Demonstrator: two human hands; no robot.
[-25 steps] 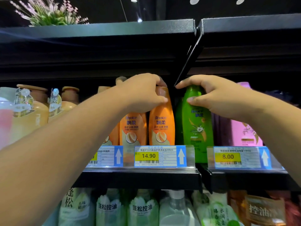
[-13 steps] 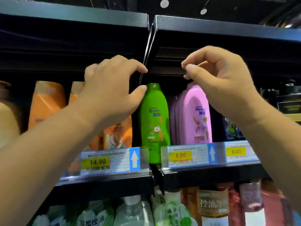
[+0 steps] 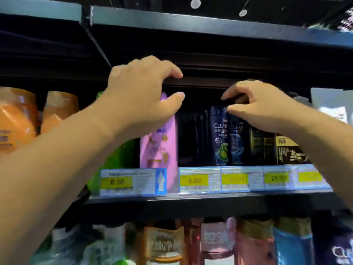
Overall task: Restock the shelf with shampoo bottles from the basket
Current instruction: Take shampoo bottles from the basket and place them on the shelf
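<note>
Both arms are up at the black metal shelf [image 3: 172, 206], bare forearms reaching in from the lower corners. The left hand [image 3: 141, 96] hovers in front of the top of a tall pink plastic shampoo bottle [image 3: 158, 148]. Its fingers [image 3: 170, 69] are arched like a claw, thumb & forefinger well apart, w/ nothing in them. The bottle's cap peeks out just behind the palm. That pink bottle stands upright at the shelf's front edge. A green plastic bottle [image 3: 116, 159] is just beside it on the left, mostly hidden by the forearm. Further left, two orange plastic bottles [image 3: 59, 111] stand side by side.

The right hand [image 3: 263, 109] is over a pair of dark blue CLEAR shampoo bottles [image 3: 219, 134], upright & touching each other, near the shelf's middle. Thumb & forefinger are drawn close together right at the bottles' tops. The frame's smeared there, so can't tell whether they pinch a dark cap or just hang above it. The other fingers are curled under. Btwn the pink bottle & the blue pair is a dark stretch of shelf. Right of the blue pair stand black-and-gold boxes [image 3: 286, 150], partly behind the wrist.

A strip of blue-and-yellow price tags [image 3: 194, 180] runs along the shelf front; the left two read 8.00. Below is a lower row of mixed bottles [image 3: 164, 243], out of focus. Above are the upper black shelf board [image 3: 191, 25] & two round ceiling lights [image 3: 195, 2].
</note>
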